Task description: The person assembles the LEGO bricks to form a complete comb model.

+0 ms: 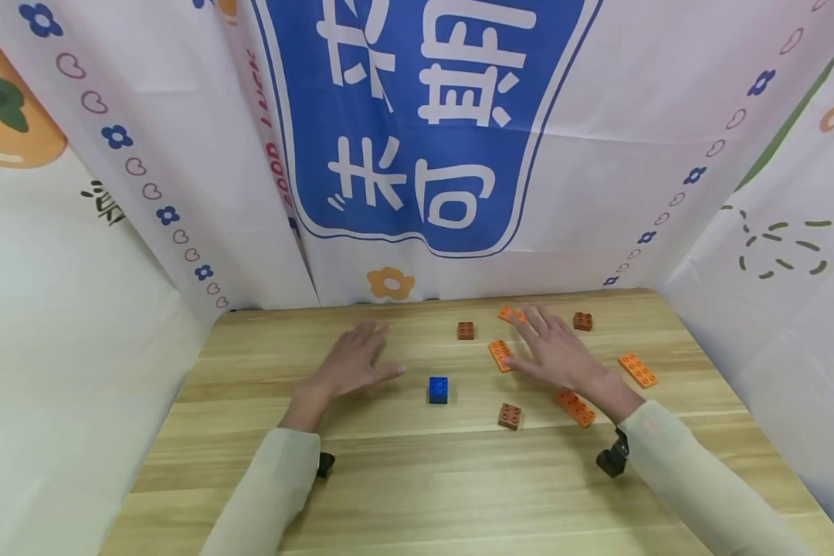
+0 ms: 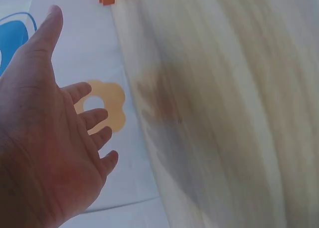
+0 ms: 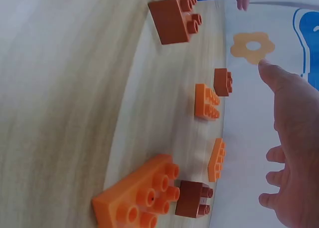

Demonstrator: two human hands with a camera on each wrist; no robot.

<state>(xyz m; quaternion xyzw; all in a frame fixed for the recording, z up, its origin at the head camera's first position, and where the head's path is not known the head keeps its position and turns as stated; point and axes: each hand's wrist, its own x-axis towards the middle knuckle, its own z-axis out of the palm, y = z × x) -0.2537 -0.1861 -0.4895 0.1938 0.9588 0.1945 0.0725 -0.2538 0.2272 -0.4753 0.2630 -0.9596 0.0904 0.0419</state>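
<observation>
My left hand (image 1: pixel 350 361) is over the left part of the wooden table, fingers spread and holding nothing; its palm shows bare in the left wrist view. My right hand (image 1: pixel 556 349) is likewise spread, above the bricks on the right side, and its fingers grip nothing. Between the hands sits a blue toy brick (image 1: pixel 438 390). In the head view an orange brick (image 1: pixel 498 354) lies beside the right thumb, and another orange brick (image 1: pixel 506 313) is partly hidden by the fingers. A third orange brick (image 1: pixel 577 409) lies beneath the right wrist.
Small brown bricks lie at the back middle (image 1: pixel 466 330), at the back right (image 1: pixel 582 321) and toward the front (image 1: pixel 510 416). An orange brick (image 1: pixel 638 370) is farthest right. Printed cloth (image 1: pixel 598 201) walls the table (image 1: pixel 417 494) at the back and sides.
</observation>
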